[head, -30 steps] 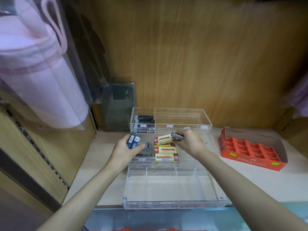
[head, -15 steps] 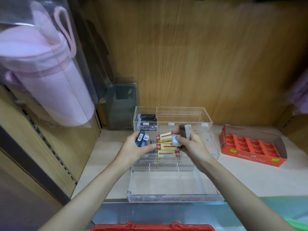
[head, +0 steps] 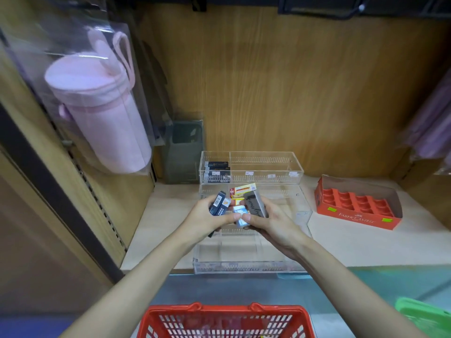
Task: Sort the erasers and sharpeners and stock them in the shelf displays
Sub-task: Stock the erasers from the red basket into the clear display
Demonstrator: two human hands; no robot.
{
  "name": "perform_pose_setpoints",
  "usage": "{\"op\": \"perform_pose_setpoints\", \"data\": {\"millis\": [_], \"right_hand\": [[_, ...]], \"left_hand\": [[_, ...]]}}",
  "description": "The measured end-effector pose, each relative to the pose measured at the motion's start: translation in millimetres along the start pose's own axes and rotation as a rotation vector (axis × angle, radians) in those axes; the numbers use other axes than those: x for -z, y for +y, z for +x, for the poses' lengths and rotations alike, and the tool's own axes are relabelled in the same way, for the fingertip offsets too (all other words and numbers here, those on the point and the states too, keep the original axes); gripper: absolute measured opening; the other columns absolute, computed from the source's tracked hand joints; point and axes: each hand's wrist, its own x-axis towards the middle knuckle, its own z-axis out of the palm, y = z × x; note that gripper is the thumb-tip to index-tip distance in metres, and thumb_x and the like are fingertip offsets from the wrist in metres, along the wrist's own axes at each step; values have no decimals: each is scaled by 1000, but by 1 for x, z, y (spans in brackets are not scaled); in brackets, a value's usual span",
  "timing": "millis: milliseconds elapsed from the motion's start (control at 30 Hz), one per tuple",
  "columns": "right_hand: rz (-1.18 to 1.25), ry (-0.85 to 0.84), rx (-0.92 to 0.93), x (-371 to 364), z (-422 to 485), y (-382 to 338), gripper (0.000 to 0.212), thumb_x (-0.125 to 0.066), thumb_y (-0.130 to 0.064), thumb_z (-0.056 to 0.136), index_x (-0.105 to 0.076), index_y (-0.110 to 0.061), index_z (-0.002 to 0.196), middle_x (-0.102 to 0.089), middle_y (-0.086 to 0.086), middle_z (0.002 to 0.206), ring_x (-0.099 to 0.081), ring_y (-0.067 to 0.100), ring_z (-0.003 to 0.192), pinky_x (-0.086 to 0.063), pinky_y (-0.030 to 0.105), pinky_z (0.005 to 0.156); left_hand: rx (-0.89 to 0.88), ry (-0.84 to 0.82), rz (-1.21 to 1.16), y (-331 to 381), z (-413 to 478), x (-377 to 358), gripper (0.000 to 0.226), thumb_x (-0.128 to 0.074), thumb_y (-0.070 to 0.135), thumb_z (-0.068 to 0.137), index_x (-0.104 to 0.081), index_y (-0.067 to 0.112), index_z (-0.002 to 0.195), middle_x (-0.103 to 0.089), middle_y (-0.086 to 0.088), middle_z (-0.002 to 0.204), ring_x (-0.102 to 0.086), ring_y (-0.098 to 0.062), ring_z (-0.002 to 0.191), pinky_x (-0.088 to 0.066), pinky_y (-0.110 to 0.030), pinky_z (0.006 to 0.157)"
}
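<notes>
My left hand (head: 207, 219) grips dark blue eraser boxes (head: 219, 203) above the clear acrylic display trays (head: 251, 267). My right hand (head: 271, 222) holds a grey eraser (head: 255, 203) upright and pinches a small light blue and white eraser (head: 240, 214) at the thumb. The thumbs of both hands nearly touch. Red and yellow eraser boxes (head: 242, 190) lie in the middle tray behind the hands. Several black eraser boxes (head: 217, 170) fill the left compartment of the back tray (head: 268, 164).
A red Faber-Castell cardboard tray (head: 356, 203) sits on the shelf to the right. A red shopping basket (head: 224, 320) is below at the front. A pink cylindrical pouch (head: 102, 113) in clear wrap hangs on the left. A green item (head: 429, 315) shows at the lower right.
Both hands have drawn back from the middle tray and come together. The right hand turned the grey eraser upright and now also pinches the blue and white one. The view tilted down, showing the basket.
</notes>
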Motion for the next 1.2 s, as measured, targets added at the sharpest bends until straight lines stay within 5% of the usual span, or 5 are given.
{"op": "perform_pose_setpoints", "data": {"millis": [333, 533, 733, 1100, 1200], "right_hand": [[9, 63, -25, -15, -2, 11, 30, -52, 0, 93, -53, -4, 122, -65, 14, 113, -64, 22, 98, -53, 31, 90], [-242, 236, -14, -41, 3, 27, 13, -66, -7, 85, -63, -2, 96, -49, -12, 57, -39, 5, 49, -31, 19, 47], [-558, 204, -139, -53, 16, 50, 20, -75, -10, 76, -60, -1, 67, -44, 12, 57, -35, 13, 56, -26, 25, 53], [-1268, -124, -242, -61, 44, 70, 18, -73, -21, 77, -74, -14, 93, -68, 12, 85, -61, 28, 82, -45, 32, 68], [-1103, -176, -239, -57, 45, 68, 16, -71, -16, 80, -73, -7, 93, -70, 14, 88, -62, 29, 83, -45, 33, 69]], "left_hand": [[145, 84, -91, -14, -7, 10, 18, -74, 11, 79, -62, 11, 93, -50, 9, 49, -40, -8, 46, -31, -20, 42], [171, 200, -210, -30, -20, 18, 16, -73, 6, 78, -59, 11, 81, -49, 4, 49, -40, -11, 46, -36, -19, 42], [189, 260, -76, -67, -41, 40, 16, -73, 9, 80, -58, 11, 83, -48, 0, 58, -38, -11, 45, -32, -21, 44], [277, 333, -108, -111, -52, 63, 17, -74, 12, 80, -58, 13, 87, -50, -1, 63, -45, -11, 51, -43, -23, 50], [270, 311, -109, -111, -50, 61, 17, -74, 13, 80, -59, 12, 88, -51, 0, 63, -45, -11, 51, -43, -20, 49]]}}
